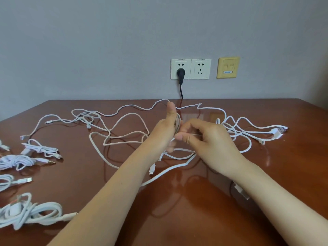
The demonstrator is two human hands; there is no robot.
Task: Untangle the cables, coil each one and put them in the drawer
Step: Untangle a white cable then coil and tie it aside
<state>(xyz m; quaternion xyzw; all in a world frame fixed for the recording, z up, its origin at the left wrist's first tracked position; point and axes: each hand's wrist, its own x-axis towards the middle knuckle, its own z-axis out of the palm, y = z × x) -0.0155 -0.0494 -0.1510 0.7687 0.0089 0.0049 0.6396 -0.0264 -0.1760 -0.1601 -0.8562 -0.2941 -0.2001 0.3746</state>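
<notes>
A tangle of white cables (pixel 124 134) sprawls over the middle and back of the brown wooden table (pixel 177 210). My left hand (pixel 165 132) is raised above it, thumb up, with loops of a pale cable (pixel 178 124) wound around its fingers. My right hand (pixel 207 139) pinches a strand of that same cable right beside the left hand. More loose white cables (pixel 248 130) with USB plugs lie to the right. Several coiled white cables (pixel 30 212) rest along the left edge. No drawer is in view.
A black plug (pixel 181 73) sits in a white wall socket behind the table, its cord dropping behind the back edge. A yellow network plate (pixel 228 67) is to its right. A white connector (pixel 241 191) shows under my right forearm.
</notes>
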